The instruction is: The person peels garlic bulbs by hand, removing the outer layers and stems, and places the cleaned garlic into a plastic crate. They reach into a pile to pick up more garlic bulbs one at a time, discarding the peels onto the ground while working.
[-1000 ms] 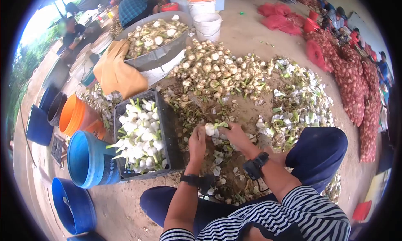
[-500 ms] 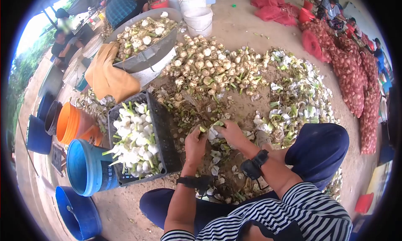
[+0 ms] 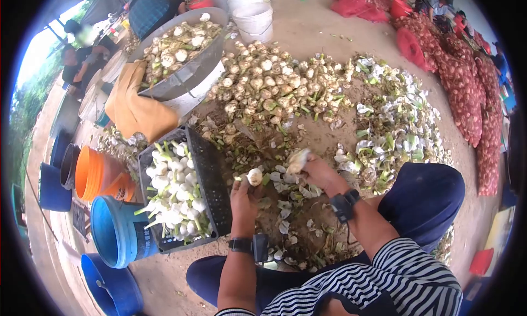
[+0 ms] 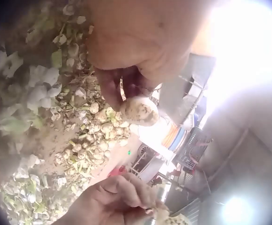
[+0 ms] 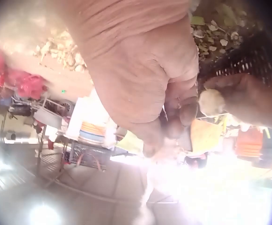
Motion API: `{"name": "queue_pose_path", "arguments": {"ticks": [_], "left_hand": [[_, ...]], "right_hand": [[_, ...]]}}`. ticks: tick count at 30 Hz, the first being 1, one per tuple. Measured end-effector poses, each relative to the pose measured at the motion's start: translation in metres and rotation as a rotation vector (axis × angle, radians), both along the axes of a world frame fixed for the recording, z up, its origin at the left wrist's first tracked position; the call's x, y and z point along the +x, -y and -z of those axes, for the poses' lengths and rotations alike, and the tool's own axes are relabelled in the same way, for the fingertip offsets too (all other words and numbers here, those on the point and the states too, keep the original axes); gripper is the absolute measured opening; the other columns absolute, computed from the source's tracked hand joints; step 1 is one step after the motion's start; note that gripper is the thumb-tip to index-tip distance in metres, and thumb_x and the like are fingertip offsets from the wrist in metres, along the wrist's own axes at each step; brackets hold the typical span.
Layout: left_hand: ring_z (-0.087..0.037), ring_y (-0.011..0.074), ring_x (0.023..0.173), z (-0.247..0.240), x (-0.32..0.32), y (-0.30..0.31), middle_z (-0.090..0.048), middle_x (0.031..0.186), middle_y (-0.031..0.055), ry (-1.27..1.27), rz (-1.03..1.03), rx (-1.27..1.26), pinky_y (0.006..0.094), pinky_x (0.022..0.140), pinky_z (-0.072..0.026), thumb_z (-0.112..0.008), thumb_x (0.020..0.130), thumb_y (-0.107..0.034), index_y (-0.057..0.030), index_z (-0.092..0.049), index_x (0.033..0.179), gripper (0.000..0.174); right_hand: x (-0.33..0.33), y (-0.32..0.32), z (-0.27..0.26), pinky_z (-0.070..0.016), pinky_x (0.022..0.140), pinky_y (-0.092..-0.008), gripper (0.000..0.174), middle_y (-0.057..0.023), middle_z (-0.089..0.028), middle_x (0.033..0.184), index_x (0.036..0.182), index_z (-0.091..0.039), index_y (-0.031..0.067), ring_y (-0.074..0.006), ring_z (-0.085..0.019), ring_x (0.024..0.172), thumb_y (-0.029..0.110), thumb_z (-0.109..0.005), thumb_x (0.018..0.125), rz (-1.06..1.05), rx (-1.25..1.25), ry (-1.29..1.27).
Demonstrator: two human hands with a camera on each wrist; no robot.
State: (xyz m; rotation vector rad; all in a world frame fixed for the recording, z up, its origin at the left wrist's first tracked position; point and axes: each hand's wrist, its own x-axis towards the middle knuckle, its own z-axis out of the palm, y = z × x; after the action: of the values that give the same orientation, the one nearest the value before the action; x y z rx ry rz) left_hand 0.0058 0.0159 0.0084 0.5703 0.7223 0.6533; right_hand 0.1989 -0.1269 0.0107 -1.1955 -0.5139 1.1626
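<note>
In the head view my left hand (image 3: 243,202) holds a white garlic bulb (image 3: 254,176), its browned root end showing in the left wrist view. A short cut green stem stands out by the thumb. To the right and apart from it, my right hand (image 3: 325,176) pinches a pale, papery strip of garlic skin (image 3: 298,161), blurred in the head view. In the right wrist view the skin hangs below the curled fingers (image 5: 176,124). Close on the left stands a black crate (image 3: 213,192) heaped with clean white garlic bulbs (image 3: 174,180) on green stems.
Unpeeled garlic (image 3: 274,85) is piled ahead, with peeled-off skins (image 3: 395,124) on the right. A wide metal tub (image 3: 189,74), a blue bucket (image 3: 112,233) and an orange bucket (image 3: 96,176) stand left. Red net sacks (image 3: 461,96) line the far right; other people sit behind.
The hands were together at the bulb; now they have parted, the right carrying pale skin up and right, the left turning the bulb near the crate. The head view has shifted slightly.
</note>
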Motion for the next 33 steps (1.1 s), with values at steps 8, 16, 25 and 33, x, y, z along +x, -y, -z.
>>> {"name": "queue_pose_path", "arguments": {"ticks": [8, 16, 25, 33], "left_hand": [[-0.061, 0.0130, 0.087, 0.013, 0.013, 0.001, -0.061, 0.099, 0.0042, -0.348, -0.022, 0.680, 0.0252, 0.075, -0.0532, -0.056, 0.095, -0.008, -0.0017, -0.058, 0.103, 0.010], [-0.063, 0.0302, 0.091, -0.025, 0.026, 0.019, -0.064, 0.102, 0.0149, -0.684, 0.102, 1.398, 0.0317, 0.078, -0.0495, -0.063, 0.082, 0.001, -0.0002, -0.063, 0.099, 0.017], [-0.064, 0.0222, 0.085, 0.003, 0.035, 0.014, -0.065, 0.098, 0.0122, -0.143, -0.016, -0.065, 0.0301, 0.066, -0.0525, -0.052, 0.097, -0.017, 0.0014, -0.059, 0.108, 0.022], [-0.057, 0.0056, 0.060, -0.001, -0.025, -0.057, -0.061, 0.078, 0.0010, 0.493, -0.184, -0.280, 0.0183, 0.047, -0.0477, -0.042, 0.099, -0.022, -0.0090, -0.057, 0.096, 0.020]], "right_hand": [[-0.047, -0.022, 0.017, -0.0537, 0.070, -0.0293, 0.031, -0.0097, -0.071, 0.093, 0.109, -0.065, -0.0006, -0.0182, -0.069, 0.079, 0.024, -0.061, 0.091, -0.099, -0.137, 0.105], [-0.053, -0.030, 0.015, -0.0541, 0.068, -0.0262, 0.021, -0.0087, -0.071, 0.088, 0.100, -0.064, 0.0003, -0.0172, -0.069, 0.075, 0.019, -0.058, 0.093, 0.089, -0.162, -0.410], [-0.015, -0.024, 0.080, -0.0517, 0.070, -0.0366, 0.026, -0.0137, -0.070, 0.082, 0.090, -0.068, -0.0006, -0.0259, -0.068, 0.077, 0.022, -0.055, 0.085, 0.339, -0.308, 0.229], [0.156, 0.040, 0.180, -0.0494, 0.077, -0.0471, 0.029, -0.0180, -0.068, 0.094, 0.098, -0.068, 0.0057, -0.0391, -0.063, 0.089, 0.030, -0.057, 0.086, -0.125, -1.040, 1.066]]}}
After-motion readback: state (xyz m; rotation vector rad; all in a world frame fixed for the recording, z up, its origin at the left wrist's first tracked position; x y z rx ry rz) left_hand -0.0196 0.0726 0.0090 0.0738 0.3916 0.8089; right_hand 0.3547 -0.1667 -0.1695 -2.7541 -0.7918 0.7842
